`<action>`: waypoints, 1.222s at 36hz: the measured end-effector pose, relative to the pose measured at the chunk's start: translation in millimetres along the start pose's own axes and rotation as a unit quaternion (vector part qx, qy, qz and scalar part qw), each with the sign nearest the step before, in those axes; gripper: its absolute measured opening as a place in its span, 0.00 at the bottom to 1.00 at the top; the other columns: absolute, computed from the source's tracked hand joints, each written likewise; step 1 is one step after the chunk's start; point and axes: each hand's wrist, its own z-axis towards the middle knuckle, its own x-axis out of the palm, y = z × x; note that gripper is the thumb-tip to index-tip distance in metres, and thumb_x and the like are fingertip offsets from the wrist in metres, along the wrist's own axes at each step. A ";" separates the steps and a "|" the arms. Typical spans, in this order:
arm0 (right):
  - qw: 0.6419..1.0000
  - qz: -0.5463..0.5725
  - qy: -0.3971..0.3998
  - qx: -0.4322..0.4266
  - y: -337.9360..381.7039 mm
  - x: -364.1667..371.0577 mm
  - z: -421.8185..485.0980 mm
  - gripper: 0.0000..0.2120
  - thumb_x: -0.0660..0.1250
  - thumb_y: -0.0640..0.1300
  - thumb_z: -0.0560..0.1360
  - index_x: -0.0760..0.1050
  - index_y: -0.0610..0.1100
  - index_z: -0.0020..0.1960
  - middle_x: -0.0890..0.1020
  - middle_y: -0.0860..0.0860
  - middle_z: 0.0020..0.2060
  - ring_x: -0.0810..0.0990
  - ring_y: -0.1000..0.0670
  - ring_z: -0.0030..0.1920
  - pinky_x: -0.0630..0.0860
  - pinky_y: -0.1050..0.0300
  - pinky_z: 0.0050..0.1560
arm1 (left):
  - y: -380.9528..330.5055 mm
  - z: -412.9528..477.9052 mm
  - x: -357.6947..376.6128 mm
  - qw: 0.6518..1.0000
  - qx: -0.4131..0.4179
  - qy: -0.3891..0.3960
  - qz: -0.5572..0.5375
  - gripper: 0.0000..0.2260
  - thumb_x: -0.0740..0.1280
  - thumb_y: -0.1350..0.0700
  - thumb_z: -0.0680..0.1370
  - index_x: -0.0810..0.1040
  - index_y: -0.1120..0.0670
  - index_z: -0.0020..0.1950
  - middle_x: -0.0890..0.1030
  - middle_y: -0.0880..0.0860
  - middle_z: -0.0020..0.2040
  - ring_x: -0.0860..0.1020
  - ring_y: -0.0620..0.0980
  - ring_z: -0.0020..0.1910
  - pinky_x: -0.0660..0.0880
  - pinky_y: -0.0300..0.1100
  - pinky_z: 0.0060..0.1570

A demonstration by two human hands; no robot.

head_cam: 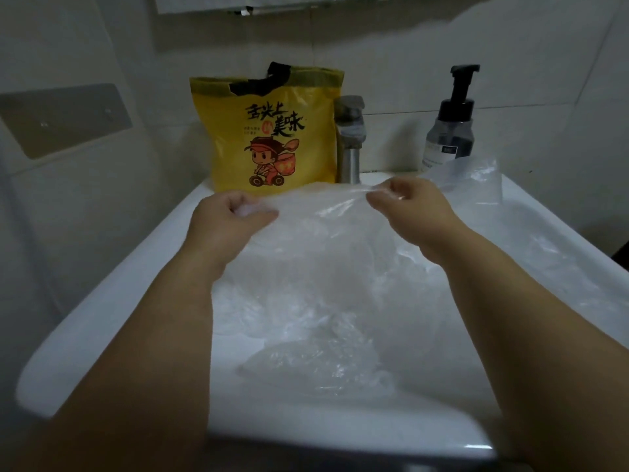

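Your left hand point(228, 218) has its fingers curled tight round one bunched end of the clear plastic bag point(326, 240), and your right hand point(406, 207) pinches the top edge between thumb and fingertips, so the film stretches taut between them above the white sink point(112, 301). More crumpled plastic lies down in the basin beneath your forearms. Behind, a yellow cartoon-print bag point(269, 131) stands just beside the steel faucet point(349, 141), with a pump bottle point(451, 127) to the right.
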 end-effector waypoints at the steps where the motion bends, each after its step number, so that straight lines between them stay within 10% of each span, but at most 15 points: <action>1: 0.998 0.054 0.007 0.024 1.3 -0.5 0.4 0.13 0.65 0.46 0.78 0.76 0.40 0.59 0.79 0.46 0.55 0.77 0.47 0.55 0.73 0.53 0.57 | -1.4 2.1 -2.2 0.999 -0.019 0.007 -0.042 0.08 0.77 0.56 0.70 0.79 0.52 0.42 0.80 0.48 0.41 0.78 0.48 0.42 0.73 0.40 0.45; 7: 0.902 0.423 0.046 0.072 13.5 -0.6 0.7 0.06 0.58 0.36 0.80 0.73 0.39 0.48 0.81 0.44 0.45 0.81 0.45 0.47 0.79 0.45 0.56 | -20.7 -0.7 -1.4 0.925 -0.070 0.110 -0.357 0.13 0.71 0.60 0.69 0.79 0.59 0.53 0.84 0.52 0.41 0.83 0.46 0.40 0.79 0.38 0.37; 12: 0.947 0.312 -0.035 0.071 11.6 6.7 2.3 0.11 0.58 0.42 0.82 0.72 0.35 0.56 0.77 0.42 0.41 0.79 0.48 0.37 0.83 0.52 0.44 | -16.9 -3.8 6.1 0.971 -0.072 0.054 -0.220 0.03 0.65 0.55 0.80 0.76 0.53 0.49 0.80 0.45 0.33 0.76 0.38 0.27 0.68 0.31 0.23; 19: 0.946 0.308 -0.063 0.078 9.9 9.2 3.9 0.09 0.58 0.43 0.82 0.72 0.38 0.53 0.73 0.45 0.35 0.77 0.55 0.27 0.83 0.52 0.45 | -22.4 -4.6 -0.7 0.928 -0.197 0.147 -0.280 0.31 0.73 0.33 0.65 0.76 0.46 0.64 0.81 0.50 0.56 0.81 0.51 0.52 0.81 0.47 0.41; 24: 0.945 0.306 -0.070 0.094 10.1 7.1 3.1 0.07 0.58 0.43 0.82 0.72 0.42 0.52 0.78 0.37 0.50 0.81 0.41 0.49 0.82 0.55 0.43 | -26.7 -17.6 10.7 0.925 -0.200 0.220 -0.238 0.04 0.68 0.60 0.74 0.77 0.56 0.48 0.84 0.52 0.38 0.82 0.48 0.41 0.82 0.42 0.42; 32: 0.939 0.321 0.004 0.120 3.8 0.2 8.4 0.03 0.62 0.37 0.79 0.72 0.40 0.52 0.74 0.45 0.42 0.73 0.48 0.40 0.81 0.54 0.42 | -28.0 -7.2 1.1 0.889 -0.151 0.120 -0.416 0.09 0.60 0.71 0.77 0.76 0.59 0.47 0.84 0.50 0.33 0.83 0.42 0.34 0.76 0.30 0.32; 40: 0.963 0.191 0.169 0.083 6.1 -20.7 4.5 0.43 0.72 0.53 0.62 0.61 0.48 0.74 0.70 0.47 0.65 0.72 0.42 0.60 0.78 0.49 0.52 | -18.5 -5.8 1.1 0.931 -0.149 0.138 -0.305 0.19 0.58 0.77 0.75 0.72 0.57 0.30 0.71 0.49 0.21 0.70 0.40 0.20 0.67 0.31 0.20; 44: 0.979 0.070 0.183 0.049 5.0 -17.1 0.0 0.39 0.74 0.46 0.67 0.62 0.48 0.74 0.73 0.49 0.57 0.78 0.47 0.52 0.79 0.54 0.49 | -17.4 -5.9 3.0 0.931 -0.167 0.166 -0.278 0.17 0.59 0.75 0.75 0.71 0.57 0.33 0.70 0.49 0.22 0.68 0.41 0.20 0.65 0.31 0.20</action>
